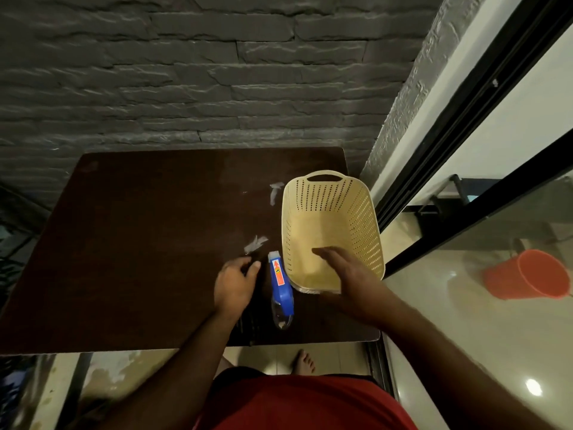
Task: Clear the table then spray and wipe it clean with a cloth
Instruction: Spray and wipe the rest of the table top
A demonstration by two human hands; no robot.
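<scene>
At lower centre of the frame the spray bottle (281, 290) lies on the dark table (139, 243), between both hands. The left hand (235, 282) rests beside it with fingers curled, holding nothing I can make out. The right hand (344, 268) reaches, fingers extended, into the cream basket (333, 197). Paper scraps (255, 243) lie just above the left hand.

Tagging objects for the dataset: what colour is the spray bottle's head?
Blue, with an orange-red label, on the spray bottle; only the head view shows it.
</scene>
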